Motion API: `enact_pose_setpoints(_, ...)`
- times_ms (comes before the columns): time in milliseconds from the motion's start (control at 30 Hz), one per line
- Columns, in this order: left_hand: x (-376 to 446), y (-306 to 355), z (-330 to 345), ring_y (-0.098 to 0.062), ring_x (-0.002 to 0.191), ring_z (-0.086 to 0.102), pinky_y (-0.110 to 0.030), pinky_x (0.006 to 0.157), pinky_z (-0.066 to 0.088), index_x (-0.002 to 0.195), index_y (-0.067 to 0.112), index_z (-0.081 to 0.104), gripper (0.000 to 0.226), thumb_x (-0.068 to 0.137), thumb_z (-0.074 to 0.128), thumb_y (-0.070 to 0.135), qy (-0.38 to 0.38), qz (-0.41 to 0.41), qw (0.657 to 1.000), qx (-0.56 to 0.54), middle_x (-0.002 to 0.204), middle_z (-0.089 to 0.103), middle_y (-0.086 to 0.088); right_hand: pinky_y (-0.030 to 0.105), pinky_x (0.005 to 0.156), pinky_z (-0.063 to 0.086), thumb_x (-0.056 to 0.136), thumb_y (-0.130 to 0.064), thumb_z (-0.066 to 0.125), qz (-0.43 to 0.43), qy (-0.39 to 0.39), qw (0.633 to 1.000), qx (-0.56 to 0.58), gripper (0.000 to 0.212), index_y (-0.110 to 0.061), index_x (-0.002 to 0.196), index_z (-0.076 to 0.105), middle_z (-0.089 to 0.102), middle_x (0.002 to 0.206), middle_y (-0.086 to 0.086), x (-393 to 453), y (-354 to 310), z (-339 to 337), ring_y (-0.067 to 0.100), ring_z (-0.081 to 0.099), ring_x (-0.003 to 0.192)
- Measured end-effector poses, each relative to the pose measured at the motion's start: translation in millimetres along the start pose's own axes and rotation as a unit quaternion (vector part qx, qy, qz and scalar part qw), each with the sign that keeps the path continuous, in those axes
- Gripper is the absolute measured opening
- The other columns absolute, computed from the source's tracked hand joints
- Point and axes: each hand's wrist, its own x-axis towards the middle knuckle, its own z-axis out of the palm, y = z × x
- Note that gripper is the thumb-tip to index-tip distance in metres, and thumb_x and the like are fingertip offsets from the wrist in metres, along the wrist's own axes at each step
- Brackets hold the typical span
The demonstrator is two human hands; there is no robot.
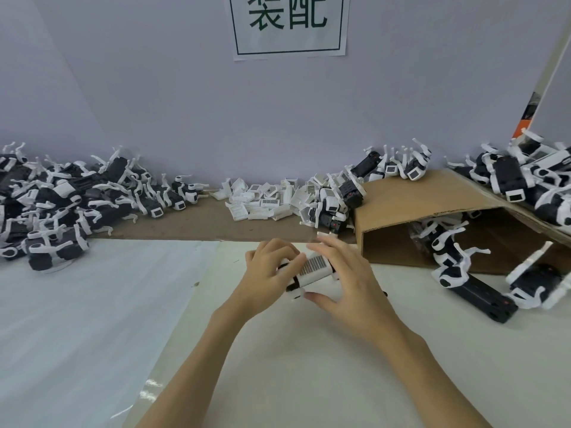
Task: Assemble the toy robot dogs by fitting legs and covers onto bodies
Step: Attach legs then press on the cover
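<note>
A big pale wall (185,103) stands at the back, with a paper sign (289,24) stuck on it that has two green characters in a green box. Below is a white table (92,319), and a brown strip (204,223) runs along its far edge.

On the left lies a big pile of black and white toy dog bodies with legs (55,205). On the right, more toy dogs (531,183) sit on top of a bent sheet of cardboard (432,208), and a few more (472,279) lie on the table under and beside it. In the middle at the back is a small heap of white covers (265,200) with stripy panels on them.

Near the middle of the table, both hands hold one toy robot dog (312,271). Its white cover with the stripy panel faces up. The left hand (268,267) curls its fingers round the dog's left end. The right hand (343,279) grips the right side, thumb under the near edge and fingers over the top. The hands are a bit blurry, so the dog's legs are hard to see.
</note>
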Motion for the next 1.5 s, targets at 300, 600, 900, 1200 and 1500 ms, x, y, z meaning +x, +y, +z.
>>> enact_pose_setpoints(300,2,2,-5,-0.015,0.089,0.072,-0.037,0.092,0.047,0.094,0.015,0.079,0.061,0.109,0.041,0.06,-0.084,-0.184,0.94,-0.275,0.093,0.078,-0.002,0.038,0.095,0.053,0.077,-0.014,0.09,-0.023,0.049,0.996,-0.071,0.051,-0.02,0.122,0.068,0.065,0.127,-0.006,0,-3,-4,0.018,0.061,0.118)
enact_pose_setpoints(600,-3,14,4,-0.026,0.081,0.075,-0.029,0.075,0.059,0.11,0.031,0.072,0.026,0.089,0.078,0.045,-0.001,-0.01,0.973,-0.231,0.091,0.075,0.005,0.036,0.098,0.053,0.085,-0.017,0.084,0.071,0.051,0.996,0.003,0.057,-0.025,0.137,0.062,0.063,0.131,-0.009,-3,6,-6,0.017,0.06,0.12)
enact_pose_setpoints(900,-2,21,8,-0.019,0.081,0.071,-0.038,0.078,0.058,0.107,0.035,0.071,0.017,0.094,0.078,0.042,0.028,0.014,0.976,-0.214,0.095,0.076,0.007,0.036,0.099,0.051,0.085,-0.016,0.085,0.088,0.053,0.995,0.006,0.051,-0.027,0.132,0.067,0.068,0.126,-0.013,-1,4,-8,0.018,0.06,0.115)
enact_pose_setpoints(1200,-6,28,21,-0.025,0.076,0.065,-0.027,0.071,0.052,0.111,0.027,0.071,0.028,0.11,0.049,0.044,0.039,0.034,0.969,-0.243,0.104,0.066,-0.003,0.016,0.093,0.048,0.096,-0.011,0.073,0.179,-0.013,0.967,0.179,0.042,-0.036,0.128,0.062,0.068,0.12,-0.013,-5,14,-2,0.004,0.061,0.112)
enact_pose_setpoints(1500,-2,23,15,-0.014,0.098,0.072,-0.022,0.082,0.055,0.126,0.04,0.065,0.044,0.089,0.066,0.066,0.035,-0.083,0.946,-0.312,0.108,0.074,0.005,0.011,0.085,0.052,0.089,-0.022,0.082,0.18,0.078,0.975,0.108,0.052,-0.038,0.136,0.064,0.053,0.113,-0.003,-6,7,6,0.008,0.06,0.104)
